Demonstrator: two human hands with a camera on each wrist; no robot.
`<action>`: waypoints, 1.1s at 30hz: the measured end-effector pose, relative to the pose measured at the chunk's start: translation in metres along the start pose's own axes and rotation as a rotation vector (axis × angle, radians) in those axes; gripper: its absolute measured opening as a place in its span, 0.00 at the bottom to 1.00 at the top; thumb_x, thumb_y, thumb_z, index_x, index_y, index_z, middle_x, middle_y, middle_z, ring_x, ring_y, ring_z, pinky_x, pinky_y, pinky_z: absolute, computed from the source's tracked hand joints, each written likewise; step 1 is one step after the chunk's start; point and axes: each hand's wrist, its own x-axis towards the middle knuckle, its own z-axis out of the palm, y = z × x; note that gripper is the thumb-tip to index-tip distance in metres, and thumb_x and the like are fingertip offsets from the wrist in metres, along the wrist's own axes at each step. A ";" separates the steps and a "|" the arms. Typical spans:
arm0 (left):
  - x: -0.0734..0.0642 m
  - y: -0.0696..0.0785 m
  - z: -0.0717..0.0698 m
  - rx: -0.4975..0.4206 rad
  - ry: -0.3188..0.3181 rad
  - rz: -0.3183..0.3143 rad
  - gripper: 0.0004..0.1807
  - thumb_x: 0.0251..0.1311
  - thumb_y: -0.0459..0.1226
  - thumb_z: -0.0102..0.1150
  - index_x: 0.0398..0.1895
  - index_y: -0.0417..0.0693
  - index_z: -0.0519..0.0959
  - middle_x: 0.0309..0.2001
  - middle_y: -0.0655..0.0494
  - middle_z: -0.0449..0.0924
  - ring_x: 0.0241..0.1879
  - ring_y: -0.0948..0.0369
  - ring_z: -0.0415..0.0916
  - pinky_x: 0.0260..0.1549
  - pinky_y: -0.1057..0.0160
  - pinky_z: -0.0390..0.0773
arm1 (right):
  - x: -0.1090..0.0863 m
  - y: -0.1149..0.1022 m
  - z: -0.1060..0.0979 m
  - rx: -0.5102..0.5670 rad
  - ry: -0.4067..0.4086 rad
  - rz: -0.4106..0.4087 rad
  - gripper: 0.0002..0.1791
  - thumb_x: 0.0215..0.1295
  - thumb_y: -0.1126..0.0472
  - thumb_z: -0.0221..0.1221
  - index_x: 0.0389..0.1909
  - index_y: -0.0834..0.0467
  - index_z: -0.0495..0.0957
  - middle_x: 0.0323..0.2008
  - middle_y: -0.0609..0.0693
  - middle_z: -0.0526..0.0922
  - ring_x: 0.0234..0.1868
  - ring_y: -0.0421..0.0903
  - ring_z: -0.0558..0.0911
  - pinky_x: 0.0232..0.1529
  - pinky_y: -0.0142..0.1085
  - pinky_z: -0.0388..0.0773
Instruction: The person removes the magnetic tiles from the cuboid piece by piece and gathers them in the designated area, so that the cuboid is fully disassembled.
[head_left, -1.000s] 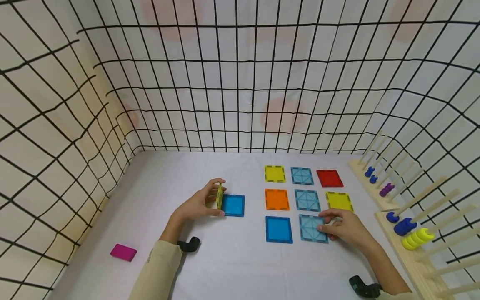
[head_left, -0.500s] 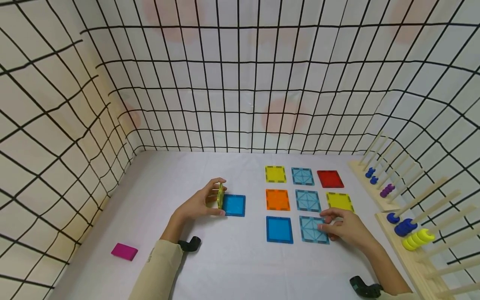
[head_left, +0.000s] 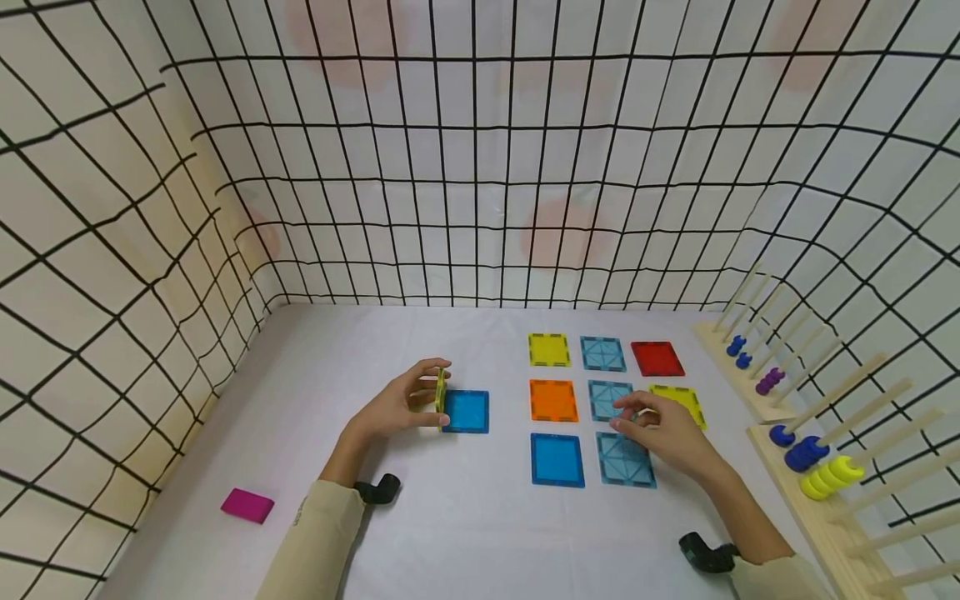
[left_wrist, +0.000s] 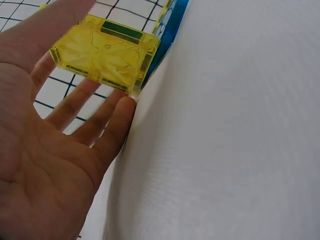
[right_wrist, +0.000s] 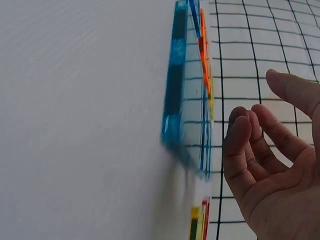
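My left hand (head_left: 392,408) holds a yellow magnetic tile (head_left: 440,402) on edge, thumb on the near side and fingers behind it. That tile (left_wrist: 102,52) stands upright along the left side of a blue tile (head_left: 468,412) lying flat. Above the table, my right hand (head_left: 670,427) has loosely bent fingers and nothing in them. Under and beside it lie a light blue tile (head_left: 624,467) in the front row and another light blue tile (head_left: 604,402), partly covered, in the middle row. A yellow tile (head_left: 688,400) is also half hidden by this hand.
Other flat tiles in the grid are yellow (head_left: 549,350), light blue (head_left: 603,354), red (head_left: 657,359), orange (head_left: 553,401) and blue (head_left: 557,460). Wooden peg racks with beads (head_left: 832,477) line the right side. A magenta block (head_left: 247,506) lies at left. Black wire mesh (head_left: 480,179) surrounds the table.
My right hand has lifted off the front light blue tile and moved up and left over the grid. The left hand still holds the yellow tile, now more upright.
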 end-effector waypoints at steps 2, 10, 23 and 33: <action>0.000 0.000 -0.001 -0.010 0.007 0.000 0.48 0.55 0.43 0.77 0.78 0.56 0.61 0.75 0.50 0.65 0.74 0.44 0.66 0.68 0.45 0.73 | 0.006 -0.007 0.004 -0.012 -0.009 -0.034 0.26 0.67 0.43 0.67 0.59 0.55 0.80 0.47 0.52 0.84 0.42 0.47 0.81 0.37 0.28 0.82; -0.001 -0.003 -0.003 -0.044 0.038 -0.007 0.47 0.53 0.42 0.79 0.75 0.54 0.65 0.74 0.50 0.68 0.72 0.45 0.67 0.66 0.46 0.74 | 0.035 -0.037 0.029 0.036 -0.058 -0.114 0.29 0.65 0.47 0.69 0.63 0.55 0.77 0.55 0.56 0.82 0.49 0.50 0.81 0.42 0.31 0.84; 0.000 0.001 -0.001 -0.043 0.047 -0.020 0.46 0.53 0.42 0.79 0.75 0.56 0.66 0.73 0.51 0.69 0.72 0.47 0.68 0.65 0.47 0.75 | 0.058 -0.080 0.078 -0.003 -0.145 -0.199 0.37 0.60 0.39 0.71 0.67 0.49 0.75 0.57 0.53 0.81 0.53 0.49 0.79 0.49 0.41 0.85; 0.002 0.001 0.001 -0.043 0.049 -0.028 0.45 0.54 0.38 0.78 0.75 0.57 0.66 0.73 0.51 0.68 0.72 0.46 0.67 0.65 0.46 0.76 | 0.070 -0.100 0.108 -0.028 -0.178 -0.159 0.38 0.54 0.44 0.76 0.66 0.46 0.77 0.56 0.51 0.80 0.48 0.46 0.78 0.45 0.36 0.83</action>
